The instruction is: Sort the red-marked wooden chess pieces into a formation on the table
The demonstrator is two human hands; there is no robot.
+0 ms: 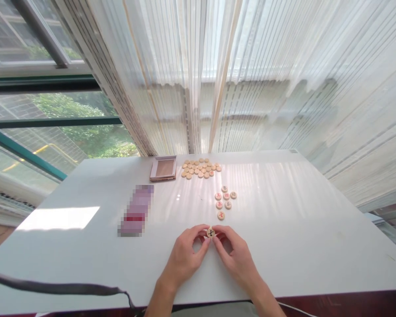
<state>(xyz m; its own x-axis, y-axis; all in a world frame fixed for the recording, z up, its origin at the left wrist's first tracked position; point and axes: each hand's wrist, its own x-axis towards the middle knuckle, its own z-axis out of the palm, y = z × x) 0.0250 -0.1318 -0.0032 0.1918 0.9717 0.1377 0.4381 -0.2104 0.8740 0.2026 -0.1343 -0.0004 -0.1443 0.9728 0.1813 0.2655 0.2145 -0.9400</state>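
Note:
A round wooden Chinese chess piece [210, 232] with a black character faces up between my two hands, close to the table's front edge. Thumb and index finger of my left hand [187, 250] pinch its left side. From the other side, my right hand [232, 250] pinches it the same way. Just beyond my fingers lies a chess piece with a red character [221, 215]. Further back sits a loose group of several pieces, among them a red-marked piece [226, 196] and a black-marked piece [228, 205].
Several more chess pieces [201, 168] cluster at the back of the white table [284, 229]. Beside them stands a shallow open box [163, 169]. A blurred purple item [137, 211] lies to the left. A dark strap [59, 287] crosses the lower left; curtains [251, 88] hang behind.

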